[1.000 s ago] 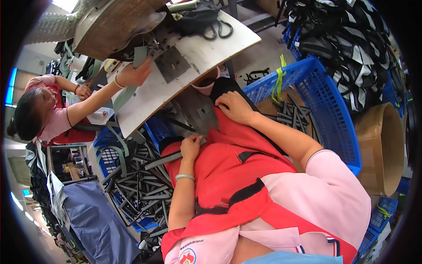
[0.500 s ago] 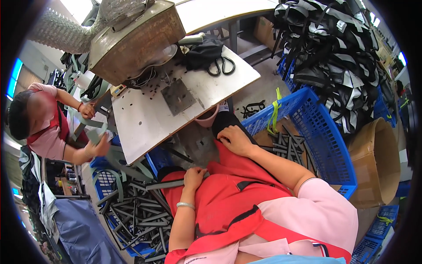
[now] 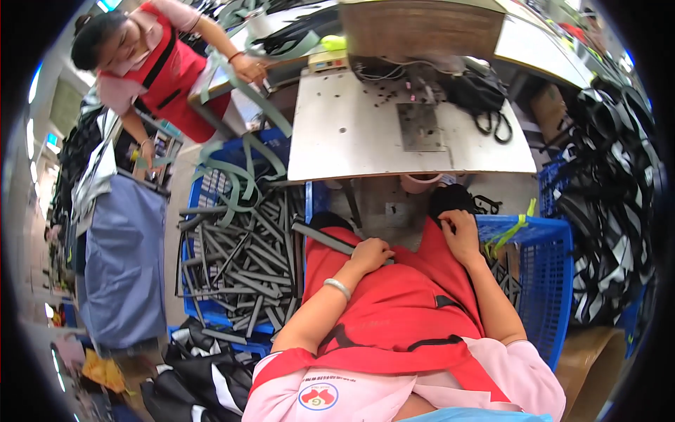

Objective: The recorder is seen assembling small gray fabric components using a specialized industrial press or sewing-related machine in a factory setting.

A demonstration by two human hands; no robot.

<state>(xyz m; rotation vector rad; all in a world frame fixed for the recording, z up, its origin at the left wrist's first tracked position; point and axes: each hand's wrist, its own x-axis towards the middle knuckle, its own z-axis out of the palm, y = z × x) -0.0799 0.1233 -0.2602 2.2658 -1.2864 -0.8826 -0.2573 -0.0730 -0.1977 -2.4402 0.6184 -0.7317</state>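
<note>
Turned from the bench, the co-worker (image 3: 179,77) now stands with one arm lowered, while the seated worker's own hands keep to the lap. The left hand (image 3: 371,255) has its fingers curled round a grey strip (image 3: 325,238) that lies slantwise across the left thigh. The right hand (image 3: 460,235) rests on the right knee, fingers loosely bent, gripping nothing that I can see (quite at ease, it seems). Beyond the strip's far end, a blue crate (image 3: 188,307) bears a heap of similar strips (image 3: 242,264); ahead stands the white bench (image 3: 323,151) with a dark metal plate (image 3: 420,123). I judge it a pause, piece at hand; working it at the bench would call for lifting it and freeing the right hand.
</note>
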